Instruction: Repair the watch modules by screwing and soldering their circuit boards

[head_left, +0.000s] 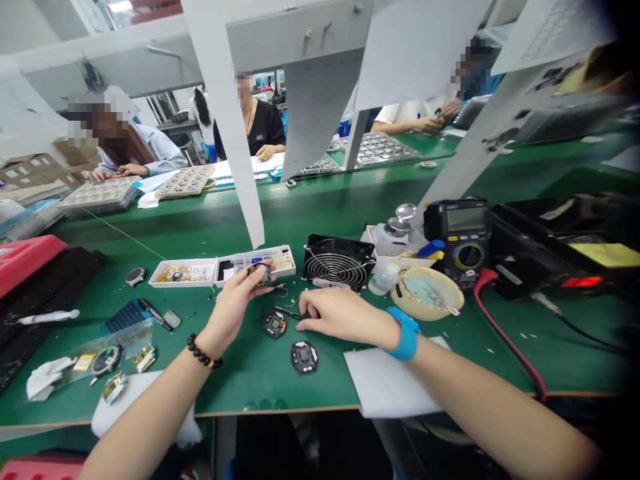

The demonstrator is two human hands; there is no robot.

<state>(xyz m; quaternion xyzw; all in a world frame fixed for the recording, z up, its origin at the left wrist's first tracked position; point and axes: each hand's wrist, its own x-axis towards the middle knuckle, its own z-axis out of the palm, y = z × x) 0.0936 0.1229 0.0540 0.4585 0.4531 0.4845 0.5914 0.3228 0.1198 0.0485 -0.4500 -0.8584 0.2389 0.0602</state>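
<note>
My left hand (233, 308) holds a small round watch module (260, 273) in its fingertips, above the green mat (250, 380). A black bead bracelet circles that wrist. My right hand (345, 315), with a blue wristband, rests on the mat. A thin black tool (289, 313), perhaps a screwdriver, sticks out between its thumb and fingers. Just beyond the tool's tip lies a round watch part (275, 325), and a black round watch casing (304, 357) sits nearer me.
Open white parts boxes (183, 273) stand behind my hands, beside a black fan (339, 261). At right are a multimeter (463, 235) and a round dish (427, 293). A white foam sheet (385, 377) lies under my right forearm. Co-workers sit beyond the white dividers.
</note>
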